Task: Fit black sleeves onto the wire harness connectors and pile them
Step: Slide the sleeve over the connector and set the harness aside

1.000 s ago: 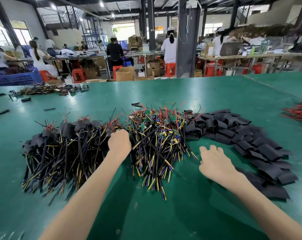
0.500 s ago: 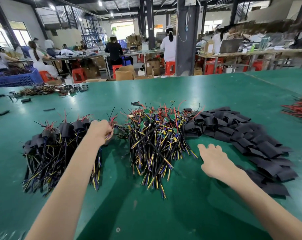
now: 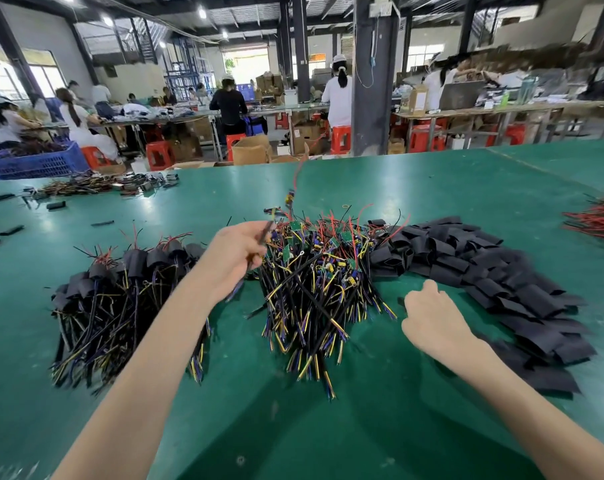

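Green table mat (image 3: 328,427): smooth, slight gloss, open strip between the two forearms. Right hand (image 3: 432,317) low over the mat, knuckles up, fingers curled under. Fingertips hidden, can't tell if it's pinching anything.

Just right of it: black sleeves (image 3: 501,282), flat matte tube pieces shingled in a long heap, near end partly behind the right forearm.

Centre: bare harness pile (image 3: 321,282), thin black/yellow/blue wires fanned toward camera, small green boards and red leads at the far end, touching the sleeve heap.

Left: sleeved pile (image 3: 120,299), same wires with black caps at the far end. Near edge is blurred.

Left hand (image 3: 236,252) raised between the two wire piles, fist gripping a single harness (image 3: 289,197). Harness is blurred, red lead curving up.

Mat open beyond the piles. Red wires (image 3: 598,220) cut off at the right edge. Far left: loose bundle (image 3: 96,183), detail unreadable. Past the table edge: blue crate (image 3: 37,162), pillar (image 3: 375,74), workers (image 3: 337,95) at benches.
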`<state>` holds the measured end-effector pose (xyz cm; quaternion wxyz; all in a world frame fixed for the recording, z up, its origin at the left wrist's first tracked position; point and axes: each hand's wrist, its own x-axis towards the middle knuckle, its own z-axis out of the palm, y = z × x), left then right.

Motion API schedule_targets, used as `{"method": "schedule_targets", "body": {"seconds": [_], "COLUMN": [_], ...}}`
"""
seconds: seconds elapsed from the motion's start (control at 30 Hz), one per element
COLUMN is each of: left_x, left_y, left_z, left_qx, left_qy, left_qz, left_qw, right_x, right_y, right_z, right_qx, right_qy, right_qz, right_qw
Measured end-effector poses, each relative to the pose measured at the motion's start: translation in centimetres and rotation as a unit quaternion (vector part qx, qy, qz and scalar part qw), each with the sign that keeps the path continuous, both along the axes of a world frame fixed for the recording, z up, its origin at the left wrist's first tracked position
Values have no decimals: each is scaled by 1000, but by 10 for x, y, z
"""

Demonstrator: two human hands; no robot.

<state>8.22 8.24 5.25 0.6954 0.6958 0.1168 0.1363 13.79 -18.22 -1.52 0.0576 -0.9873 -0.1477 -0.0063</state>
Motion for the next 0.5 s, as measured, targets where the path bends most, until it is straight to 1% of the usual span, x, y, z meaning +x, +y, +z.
{"method": "schedule_targets", "body": {"seconds": [0.03,0.07,0.1,0.13,0.17,0.2,0.33,0.4,0.5], "left_x": [2,3,4,6,7,8,11,14,17], "left_y": [-8,-16,-23,-29,-34,-37,-46,-51,-60], "left_z": [-5,-10,-17,-24,-31,-36,-39,-37,-40], "left_qx": [80,175,278,369,426,448,443,445,434], "left_qy": [15,32,45,53,59,73,127,119,94], "left_qz": [1,1,1,-4,-10,-16,-21,-19,6], "left_qw": [997,984,959,928,903,891,887,887,896], "right_x": [1,1,1,2,3,3,5,5,5], "right_y": [0,1,1,2,2,3,3,3,3], "right_z": [0,0,-1,-1,-2,-3,-5,-5,-3], "right_qx": [6,11,7,-5,-18,-36,-54,-42,0], "right_qy": [-2,-2,-5,-8,-12,-13,-37,-38,-33], "right_qz": [-5,-6,-5,-2,-1,-3,-16,-17,-12], "right_qw": [1000,1000,1000,1000,1000,999,998,998,999]}}
